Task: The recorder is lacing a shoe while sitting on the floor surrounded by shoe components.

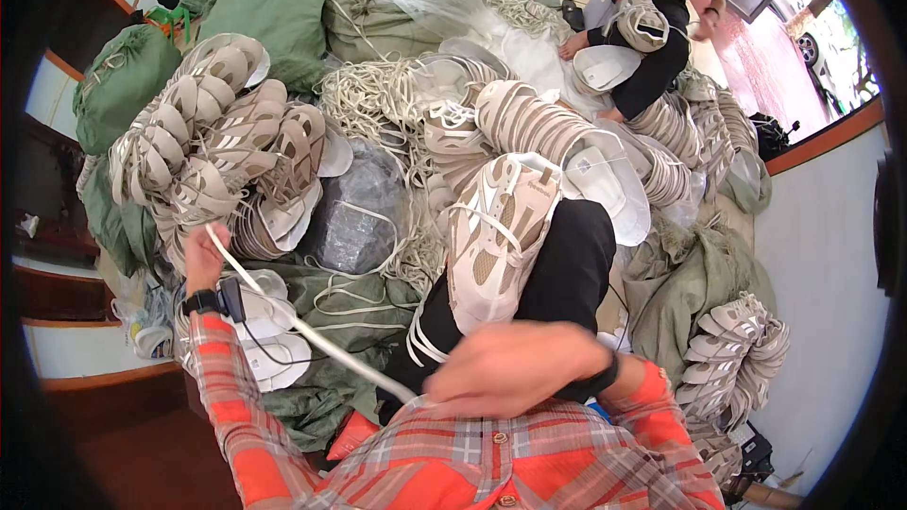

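Note:
Out to the left, my left hand (205, 255) is closed on a long off-white shoelace (316, 337). The lace runs slanting down from it to the front of my shirt, beside my right hand (520, 368). Motion smears the right hand's fingers, so whether they grip the lace is unclear. A beige and white shoe upper (504, 236) rests on my lap between my knees, with a lace threaded across its front. My right hand passes close over its lower end, and loose lace ends (425, 338) hang at its left side.
Nested shoe uppers (203, 123) pile up at the left, with another row (539, 123) ahead. A heap of loose laces (364, 99) lies between them. Green sacks (260, 33) stand behind. Another person (652, 0) sits at the far right handling an upper.

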### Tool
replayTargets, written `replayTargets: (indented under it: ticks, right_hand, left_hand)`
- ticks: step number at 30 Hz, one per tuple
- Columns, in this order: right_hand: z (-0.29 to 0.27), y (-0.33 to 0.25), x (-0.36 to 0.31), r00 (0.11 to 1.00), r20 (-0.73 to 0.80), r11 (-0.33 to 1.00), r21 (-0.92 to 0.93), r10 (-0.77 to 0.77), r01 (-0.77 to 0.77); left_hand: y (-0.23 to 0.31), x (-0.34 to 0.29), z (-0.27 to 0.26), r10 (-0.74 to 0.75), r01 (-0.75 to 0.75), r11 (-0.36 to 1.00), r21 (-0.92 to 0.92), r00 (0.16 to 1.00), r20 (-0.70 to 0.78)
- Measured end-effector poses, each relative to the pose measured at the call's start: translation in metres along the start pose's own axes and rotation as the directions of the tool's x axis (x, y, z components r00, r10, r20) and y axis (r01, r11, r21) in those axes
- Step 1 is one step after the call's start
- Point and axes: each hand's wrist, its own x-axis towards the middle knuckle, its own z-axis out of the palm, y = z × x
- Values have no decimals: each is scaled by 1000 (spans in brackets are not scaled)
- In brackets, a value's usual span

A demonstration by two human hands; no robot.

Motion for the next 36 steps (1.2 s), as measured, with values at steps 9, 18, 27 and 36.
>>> replayTargets:
  ticks: [9, 18, 27, 36]
  right_hand:
    - [-15, 79, -2, 886, -458, 948, -247, 70, -202]
    - [-264, 301, -75, 642, -732, 624, -396, 228, -673]
    - [-254, 324, -108, 774, -257, 738, -239, 578, -631]
    - [-220, 267, -90, 771, -346, 690, -348, 535, -634]
  left_hand:
    - [-32, -51, 237, 79, -342, 895, 288, 756, 650]
    - [-181, 35, 453, 368, -657, 633, 409, 720, 588]
    - [-226, 49, 444, 150, -642, 141, 754, 766, 625]
    - [-241, -4, 406, 470, -652, 216, 727, 722, 507]
